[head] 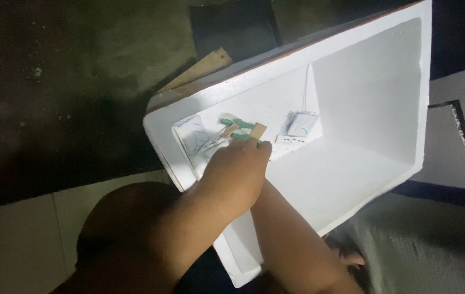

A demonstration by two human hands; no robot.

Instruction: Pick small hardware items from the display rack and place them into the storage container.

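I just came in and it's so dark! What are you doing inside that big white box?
A person holds a white foam box tilted open toward the camera. One hand reaches inside and touches small green and tan parts fixed to the inner wall, beside a clear packet. A second small packet with a thin wire sits further right on the same wall. Which hand this is cannot be told, and the other forearm runs underneath, its hand hidden. The floor around is dim.

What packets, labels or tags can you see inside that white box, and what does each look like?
Clear packet: left on the foam box's inner wall, squarish, blue scribbles.
Green-and-tan tags: middle, small strips by the fingertips of the left hand.
White pouch: right of them, bluish marks.
White label strip: just below the pouch.
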